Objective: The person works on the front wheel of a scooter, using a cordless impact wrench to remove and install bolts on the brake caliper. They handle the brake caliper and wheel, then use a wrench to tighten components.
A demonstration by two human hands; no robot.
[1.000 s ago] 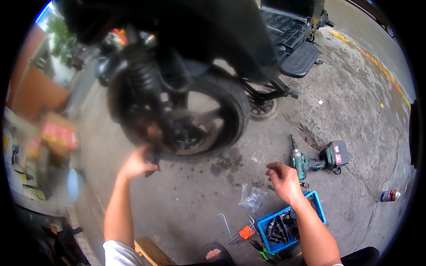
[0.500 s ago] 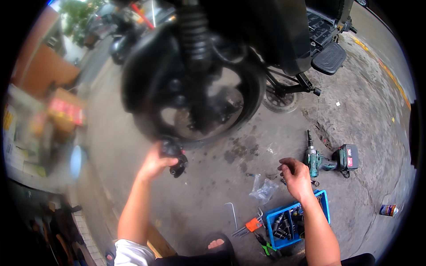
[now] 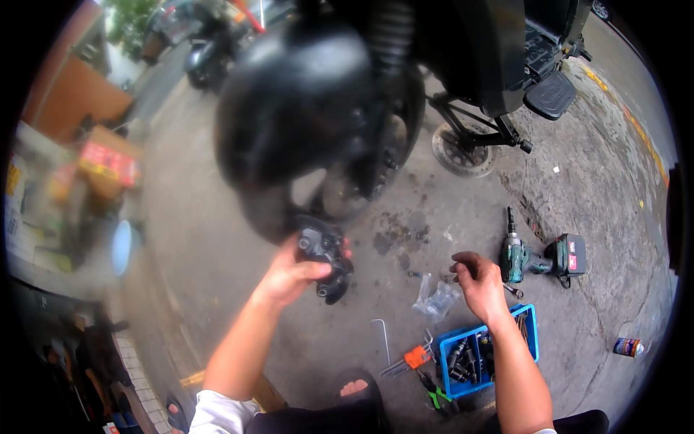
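Note:
A black brake caliper (image 3: 323, 253) is gripped in my left hand (image 3: 285, 275), thumb across its face and fingers behind it. It is held just below the front wheel (image 3: 408, 130) and the glossy black front fender (image 3: 289, 108) of a motor scooter. My right hand (image 3: 478, 284) hovers over the ground with its fingers curled in together; whatever they hold, if anything, is too small to make out. Beside it lie a clear plastic bag (image 3: 436, 300) and a wrench (image 3: 514, 291), partly hidden by the hand.
Right of my right hand lies a green cordless impact wrench (image 3: 515, 260). Below are a blue tray (image 3: 448, 337) of sockets, an orange-held hex key set (image 3: 417, 356), a loose hex key (image 3: 383, 340) and green-handled pliers (image 3: 438, 396). A spray can (image 3: 628, 347) lies far right.
The front wheel and fender have swung round, with the fender now facing me more. My left hand has moved right with the caliper and turned it; my right hand has barely moved.

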